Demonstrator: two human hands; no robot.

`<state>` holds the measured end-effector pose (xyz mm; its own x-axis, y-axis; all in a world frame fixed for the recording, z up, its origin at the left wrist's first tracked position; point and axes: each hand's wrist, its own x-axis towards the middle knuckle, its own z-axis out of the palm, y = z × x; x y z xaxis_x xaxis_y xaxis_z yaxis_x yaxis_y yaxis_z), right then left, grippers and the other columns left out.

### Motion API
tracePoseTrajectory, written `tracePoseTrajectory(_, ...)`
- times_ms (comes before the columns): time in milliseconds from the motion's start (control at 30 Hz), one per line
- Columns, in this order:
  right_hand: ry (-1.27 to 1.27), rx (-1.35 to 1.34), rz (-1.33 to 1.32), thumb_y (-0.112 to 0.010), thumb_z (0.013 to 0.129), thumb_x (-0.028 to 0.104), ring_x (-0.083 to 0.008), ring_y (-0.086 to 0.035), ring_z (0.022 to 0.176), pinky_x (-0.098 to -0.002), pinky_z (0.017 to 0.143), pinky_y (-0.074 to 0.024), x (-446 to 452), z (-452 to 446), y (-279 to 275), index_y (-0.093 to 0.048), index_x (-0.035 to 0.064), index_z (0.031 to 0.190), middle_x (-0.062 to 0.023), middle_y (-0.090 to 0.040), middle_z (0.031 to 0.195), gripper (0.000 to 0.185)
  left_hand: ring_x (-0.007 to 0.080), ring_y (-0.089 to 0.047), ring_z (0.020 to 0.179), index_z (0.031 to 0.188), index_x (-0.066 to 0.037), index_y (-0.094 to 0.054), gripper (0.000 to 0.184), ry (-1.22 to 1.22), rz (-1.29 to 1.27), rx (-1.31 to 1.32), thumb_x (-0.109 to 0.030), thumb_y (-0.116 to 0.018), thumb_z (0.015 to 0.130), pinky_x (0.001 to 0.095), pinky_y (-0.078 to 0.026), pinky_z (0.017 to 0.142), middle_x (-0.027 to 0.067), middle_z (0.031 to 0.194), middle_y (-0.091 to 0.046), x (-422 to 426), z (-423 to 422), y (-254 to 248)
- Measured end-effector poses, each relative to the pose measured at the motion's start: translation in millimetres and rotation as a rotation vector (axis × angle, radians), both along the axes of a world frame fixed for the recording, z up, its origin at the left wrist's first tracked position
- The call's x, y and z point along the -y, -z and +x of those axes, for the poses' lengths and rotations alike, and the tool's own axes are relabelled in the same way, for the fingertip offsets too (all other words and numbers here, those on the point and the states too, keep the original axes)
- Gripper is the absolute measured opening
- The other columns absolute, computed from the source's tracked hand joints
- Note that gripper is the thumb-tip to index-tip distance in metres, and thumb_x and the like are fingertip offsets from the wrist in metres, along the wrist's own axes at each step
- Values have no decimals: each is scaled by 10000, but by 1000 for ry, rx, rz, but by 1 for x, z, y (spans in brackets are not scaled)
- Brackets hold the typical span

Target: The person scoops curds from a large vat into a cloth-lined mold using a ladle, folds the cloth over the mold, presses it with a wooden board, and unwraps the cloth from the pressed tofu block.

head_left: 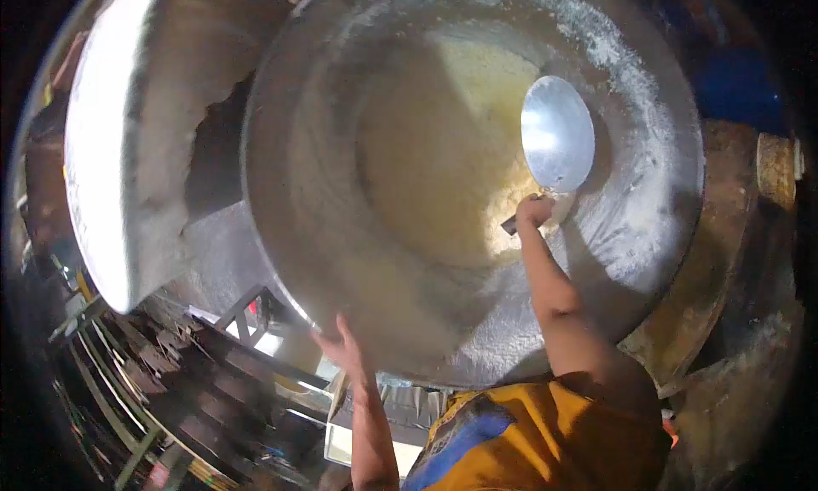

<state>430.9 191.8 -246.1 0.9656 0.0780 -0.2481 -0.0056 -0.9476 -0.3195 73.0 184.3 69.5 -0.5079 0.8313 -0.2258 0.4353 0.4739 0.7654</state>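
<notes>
My right hand (534, 210) is closed round the short dark handle of a shiny, round metal scoop (558, 133). The scoop is over the right part of a very large, wide metal pan (298, 150). Pale yellowish, crumbly or powdery contents (426, 141) cover the pan's bottom, with a brighter heap just under my right hand. White residue coats the sloping right wall. Near the pan's lower left rim is my left hand (345, 350), somewhat blurred, with thumb and fingers apart and nothing in it. Whether it touches the rim I cannot tell.
A big bright, white curved surface (106, 150) rises at the left. Below it lie stacked strips and poles (153, 380), beside a dark metal frame (243, 320). A rusty cylinder (775, 171) and a brownish curved surface (699, 312) are at the right.
</notes>
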Motion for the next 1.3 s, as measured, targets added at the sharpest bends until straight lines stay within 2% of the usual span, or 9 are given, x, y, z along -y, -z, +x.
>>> tracePoseTrajectory(133, 5, -224, -156, -601, 825, 174, -279, -626, 754, -397, 640, -510, -10, -23, 112, -527, -3, 1046, -155, -620, 900, 292, 273, -488, 1087, 1247, 59, -396, 452, -71, -131, -173, -128, -594, 886, 388, -399, 935, 207, 1244, -466, -20, 37, -29)
tracePoseTrajectory(267, -51, -720, 504, -556, 869, 131, -194, -555, 638, -361, 565, -483, -4, -71, 139, -515, 73, 1068, -66, -561, 792, 212, 265, -493, 1069, 1273, 62, -390, 506, -83, -67, -233, -166, -617, 882, 390, -417, 914, 194, 1223, -486, 10, 18, -24)
tracePoseTrajectory(367, -36, -969, 546, -551, 873, 91, -153, -502, 547, -331, 484, -443, -4, -114, 156, -503, 107, 1048, -31, -524, 746, 182, 266, -499, 1064, 1271, 66, -397, 521, -99, -63, -243, -184, -629, 877, 392, -416, 918, 188, 1207, -504, 15, 0, -21)
tracePoseTrajectory(533, -39, -1589, 703, -557, 884, 115, -150, -486, 480, -325, 423, -399, -37, -103, 98, -506, 78, 923, -26, -524, 702, 73, 263, -492, 1059, 1308, 45, -361, 528, -74, -137, -297, -166, -613, 896, 389, -424, 907, 182, 1253, -474, 16, 1, -24)
tracePoseTrajectory(600, -480, -1378, 493, -558, 894, 156, -152, -497, 477, -329, 422, -400, -47, -102, 82, -514, 63, 860, -34, -514, 649, 109, 266, -506, 1050, 1271, 70, -401, 514, -94, -128, -352, -174, -627, 880, 386, -422, 905, 192, 1206, -505, 14, 12, -27)
tracePoseTrajectory(733, -363, -1565, 398, -581, 861, 120, -161, -505, 451, -329, 410, -397, -71, -79, 7, -508, 43, 766, -57, -505, 567, 142, 258, -507, 1056, 1246, 76, -404, 472, -141, -82, -197, -93, -627, 867, 363, -415, 921, 192, 1206, -500, 21, 15, -21)
tracePoseTrajectory(833, -641, -1548, 200, -578, 819, 60, -166, -512, 438, -332, 406, -410, -86, -60, -50, -503, 16, 779, -80, -518, 550, 96, 254, -516, 1045, 1198, 75, -426, 432, -88, -39, -178, -100, -636, 862, 367, -414, 919, 193, 1178, -516, 20, 8, -6)
tracePoseTrajectory(1100, -1082, -1348, -115, -544, 792, 14, -147, -523, 457, -304, 443, -472, -121, 5, -256, -516, -57, 984, -63, -522, 568, 207, 331, -535, 1076, 1214, 75, -469, 540, -45, 31, -253, -154, -703, 785, 395, -431, 904, 230, 1115, -557, 9, 34, 15)
tracePoseTrajectory(1300, -1315, -1179, -486, -547, 813, 22, -138, -554, 508, -299, 476, -492, -97, -16, -392, -492, -78, 1141, -78, -562, 628, 347, 283, -497, 1164, 1234, 24, -507, 441, -360, 219, 96, -234, -593, 888, 376, -383, 984, 170, 1226, -544, 43, -3, 79)
